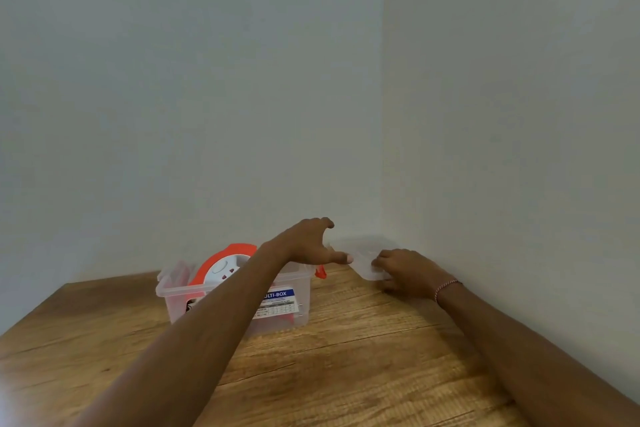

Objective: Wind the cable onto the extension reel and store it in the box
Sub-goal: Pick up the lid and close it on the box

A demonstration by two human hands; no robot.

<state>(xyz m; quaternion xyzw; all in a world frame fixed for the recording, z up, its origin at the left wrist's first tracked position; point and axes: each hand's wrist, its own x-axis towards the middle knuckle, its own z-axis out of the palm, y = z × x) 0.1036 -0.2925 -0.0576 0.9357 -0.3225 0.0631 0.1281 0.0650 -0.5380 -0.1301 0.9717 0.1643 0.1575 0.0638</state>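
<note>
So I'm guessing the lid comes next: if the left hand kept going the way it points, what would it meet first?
Probably the clear lid, just beyond the open left hand, which the right hand already holds. Depth is unclear; the wall lies behind it.

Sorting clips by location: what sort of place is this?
Probably a room corner in a home or office: a wooden table against bare walls, with a clear plastic storage box on it.

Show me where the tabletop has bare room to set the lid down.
Free: the wide wood of the table in front of the clear box, between the two forearms, and the strip left of the box. Crowded: the far right corner, where the right hand grips the lid and the left hand reaches.
</note>
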